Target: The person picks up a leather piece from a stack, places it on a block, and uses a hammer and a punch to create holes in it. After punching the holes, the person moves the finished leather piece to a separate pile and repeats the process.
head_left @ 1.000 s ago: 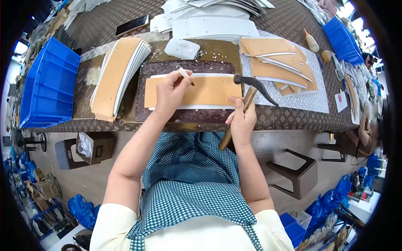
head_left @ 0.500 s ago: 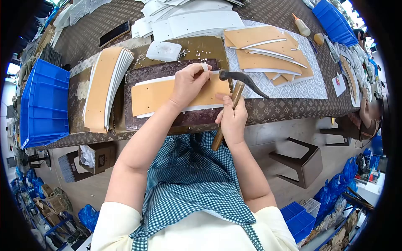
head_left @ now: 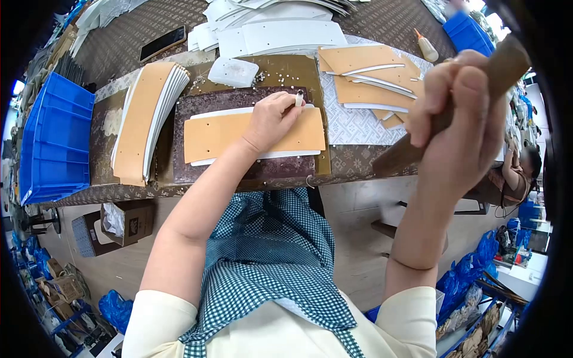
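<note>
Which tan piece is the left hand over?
The middle tan piece, under the left hand; the others are in the stack on its left and the spread pile on its right.

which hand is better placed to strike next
Probably the right hand: it is held up, gripping the wooden handle, well clear of the tan strip. The left hand is down at that strip, holding the small white tool.
</note>
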The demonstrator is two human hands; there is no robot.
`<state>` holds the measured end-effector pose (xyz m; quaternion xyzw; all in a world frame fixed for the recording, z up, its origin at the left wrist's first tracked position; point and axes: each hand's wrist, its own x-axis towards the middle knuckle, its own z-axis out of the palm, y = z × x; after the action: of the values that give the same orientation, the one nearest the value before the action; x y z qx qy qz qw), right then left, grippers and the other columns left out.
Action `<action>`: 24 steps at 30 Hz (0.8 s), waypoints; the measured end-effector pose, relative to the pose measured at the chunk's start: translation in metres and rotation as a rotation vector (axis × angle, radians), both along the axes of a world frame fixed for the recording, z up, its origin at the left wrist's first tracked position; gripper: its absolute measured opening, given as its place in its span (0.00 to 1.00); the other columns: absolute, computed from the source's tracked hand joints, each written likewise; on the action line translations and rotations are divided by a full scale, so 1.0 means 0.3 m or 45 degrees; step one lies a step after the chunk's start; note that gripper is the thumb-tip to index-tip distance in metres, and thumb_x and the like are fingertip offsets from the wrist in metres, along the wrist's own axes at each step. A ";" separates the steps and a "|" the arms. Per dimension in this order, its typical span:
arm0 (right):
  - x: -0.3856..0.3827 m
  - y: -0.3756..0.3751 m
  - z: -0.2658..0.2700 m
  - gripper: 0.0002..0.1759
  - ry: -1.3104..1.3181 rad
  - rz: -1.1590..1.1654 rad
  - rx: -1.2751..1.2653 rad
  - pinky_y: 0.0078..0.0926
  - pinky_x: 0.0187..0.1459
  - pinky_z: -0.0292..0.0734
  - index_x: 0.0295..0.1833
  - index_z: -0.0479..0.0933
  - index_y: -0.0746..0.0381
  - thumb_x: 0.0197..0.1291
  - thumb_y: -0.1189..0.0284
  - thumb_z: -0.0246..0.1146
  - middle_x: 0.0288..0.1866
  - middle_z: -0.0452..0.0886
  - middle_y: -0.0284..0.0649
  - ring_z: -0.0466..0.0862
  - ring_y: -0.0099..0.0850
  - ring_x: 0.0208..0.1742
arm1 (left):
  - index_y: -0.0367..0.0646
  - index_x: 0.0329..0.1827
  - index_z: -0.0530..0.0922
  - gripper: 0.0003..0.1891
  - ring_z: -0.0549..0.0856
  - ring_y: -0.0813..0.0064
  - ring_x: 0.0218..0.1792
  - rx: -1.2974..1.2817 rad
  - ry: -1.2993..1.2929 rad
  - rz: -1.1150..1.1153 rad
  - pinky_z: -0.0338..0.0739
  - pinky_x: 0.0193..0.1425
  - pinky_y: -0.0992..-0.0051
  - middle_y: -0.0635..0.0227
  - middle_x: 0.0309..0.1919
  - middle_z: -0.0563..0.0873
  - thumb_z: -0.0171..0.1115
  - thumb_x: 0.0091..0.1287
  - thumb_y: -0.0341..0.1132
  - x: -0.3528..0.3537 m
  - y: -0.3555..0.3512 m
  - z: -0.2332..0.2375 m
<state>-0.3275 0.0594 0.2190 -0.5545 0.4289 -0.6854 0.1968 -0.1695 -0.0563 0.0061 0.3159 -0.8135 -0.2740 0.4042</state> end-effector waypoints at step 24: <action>-0.049 -0.015 -0.302 0.14 0.696 0.004 1.078 0.31 0.27 0.73 0.41 0.72 0.68 0.74 0.66 0.57 0.28 0.81 0.51 0.79 0.28 0.24 | 0.41 0.42 0.85 0.07 0.86 0.63 0.35 -0.011 -0.007 0.010 0.82 0.42 0.69 0.62 0.35 0.87 0.66 0.67 0.34 -0.004 -0.018 -0.023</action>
<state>-0.3422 0.0548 0.1283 -0.5858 0.7044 -0.2809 0.2860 -0.1707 -0.0616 -0.0009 0.3181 -0.8144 -0.2681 0.4045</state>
